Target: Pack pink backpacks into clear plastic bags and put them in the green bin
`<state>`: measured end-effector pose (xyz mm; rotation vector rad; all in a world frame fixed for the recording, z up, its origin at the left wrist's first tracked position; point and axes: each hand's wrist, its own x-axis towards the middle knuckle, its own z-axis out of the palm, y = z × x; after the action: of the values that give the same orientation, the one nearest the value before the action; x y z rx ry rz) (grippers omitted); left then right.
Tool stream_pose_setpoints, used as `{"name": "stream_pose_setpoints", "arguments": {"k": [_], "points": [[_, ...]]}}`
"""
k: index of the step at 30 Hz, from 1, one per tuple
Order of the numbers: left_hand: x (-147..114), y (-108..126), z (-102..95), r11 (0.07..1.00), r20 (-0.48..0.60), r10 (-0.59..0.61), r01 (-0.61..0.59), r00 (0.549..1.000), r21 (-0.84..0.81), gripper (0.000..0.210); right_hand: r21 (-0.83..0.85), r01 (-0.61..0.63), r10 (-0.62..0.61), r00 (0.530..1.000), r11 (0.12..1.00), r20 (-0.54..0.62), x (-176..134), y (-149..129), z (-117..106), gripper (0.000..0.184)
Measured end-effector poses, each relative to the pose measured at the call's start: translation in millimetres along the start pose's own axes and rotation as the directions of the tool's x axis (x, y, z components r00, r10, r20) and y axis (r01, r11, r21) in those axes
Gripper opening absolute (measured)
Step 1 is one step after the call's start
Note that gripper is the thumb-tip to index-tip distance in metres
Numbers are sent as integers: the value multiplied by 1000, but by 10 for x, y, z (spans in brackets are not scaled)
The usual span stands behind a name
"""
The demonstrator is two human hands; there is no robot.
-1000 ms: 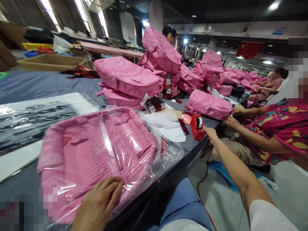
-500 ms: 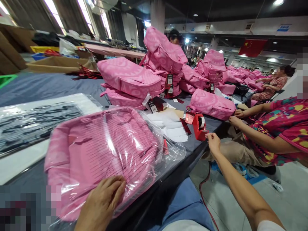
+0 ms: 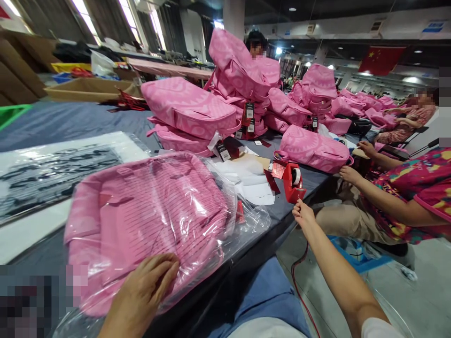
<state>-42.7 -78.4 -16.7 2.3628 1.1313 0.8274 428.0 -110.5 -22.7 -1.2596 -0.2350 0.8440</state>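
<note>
A pink backpack lies flat inside a clear plastic bag near the table's front edge, straps and back panel upward. My left hand is on its near side, fingers bent together against the thumb, closed on the plastic. To the right stands a red tape dispenser holding a white-cored roll. My right hand is just under its front end, thumb and fingertips pinched on what looks like the clear tape's end; the tape itself hardly shows. White papers lie between the bagged backpack and the dispenser.
Stacked pink backpacks with hang tags stand behind. A co-worker's hand touches another pink backpack at right. Flat plastic-wrapped printed pieces lie at left, and an open cardboard box sits farther back.
My right hand has moved slightly down and left, from the dispenser's front end to just under it. The co-worker's far hand has lifted away from the backpack. My left hand stays on the bag.
</note>
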Motion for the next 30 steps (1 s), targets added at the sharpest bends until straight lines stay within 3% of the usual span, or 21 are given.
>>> {"name": "stream_pose_setpoints", "arguments": {"k": [3, 5, 6, 8, 11, 13, 14, 16, 17, 18, 20, 22, 24, 26, 27, 28, 29, 30], "points": [[9, 83, -14, 1000, 0, -16, 16, 1000, 3, 51, 9, -166, 161, 964, 986, 210, -240, 20, 254, 39], [1, 168, -20, 999, 21, -42, 41, 999, 10, 48, -24, -249, 236, 880, 968, 412, -524, 15, 448, 35], [1, 209, -21, 999, 32, -52, 51, 998, 15, 46, -51, -254, 241, 805, 966, 542, -672, -1, 550, 36], [13, 260, -15, 997, 51, -70, 69, 996, 27, 43, -107, -158, 180, 581, 982, 794, -914, -62, 790, 41], [38, 254, 9, 994, 56, -100, 97, 993, 53, 37, -189, 201, 160, 154, 961, 975, -1088, -161, 1307, 48], [41, 229, 31, 991, 50, -117, 113, 992, 70, 33, -238, 461, 309, -84, 855, 947, -1119, -174, 1727, 50], [38, 219, 40, 990, 49, -119, 115, 992, 77, 32, -236, 568, 399, -181, 788, 899, -1123, -157, 1933, 50], [33, 210, 52, 990, 46, -112, 108, 993, 90, 32, -172, 740, 552, -305, 650, 776, -1128, -80, 2284, 48], [30, 210, 53, 990, 47, -106, 101, 993, 94, 31, -121, 811, 614, -326, 572, 719, -1134, -28, 2418, 46], [29, 212, 52, 991, 48, -101, 96, 994, 98, 31, -72, 874, 672, -315, 481, 670, -1144, 27, 2521, 43], [30, 225, 43, 990, 57, -99, 93, 993, 107, 30, 1, 961, 751, -216, 276, 624, -1168, 120, 2637, 35], [32, 242, 31, 989, 67, -104, 96, 992, 116, 30, 12, 994, 744, -86, 104, 662, -1167, 162, 2654, 31], [31, 257, 19, 989, 72, -105, 96, 992, 116, 30, -46, 998, 638, 65, -47, 767, -1117, 149, 2588, 42], [26, 266, 9, 990, 68, -103, 95, 992, 108, 32, -142, 970, 425, 214, -196, 880, -1035, 115, 2436, 48], [23, 267, 5, 990, 63, -102, 95, 993, 103, 33, -165, 955, 300, 237, -246, 924, -1000, 106, 2326, 40], [19, 266, 4, 991, 59, -99, 93, 993, 99, 33, -143, 953, 192, 198, -267, 961, -977, 111, 2196, 27], [17, 262, 5, 991, 54, -98, 92, 994, 97, 34, -63, 963, 114, 96, -263, 989, -970, 133, 2050, 15], [17, 257, 9, 991, 48, -96, 91, 994, 97, 34, 67, 968, 71, -51, -242, 996, -980, 174, 1895, 13]]}}
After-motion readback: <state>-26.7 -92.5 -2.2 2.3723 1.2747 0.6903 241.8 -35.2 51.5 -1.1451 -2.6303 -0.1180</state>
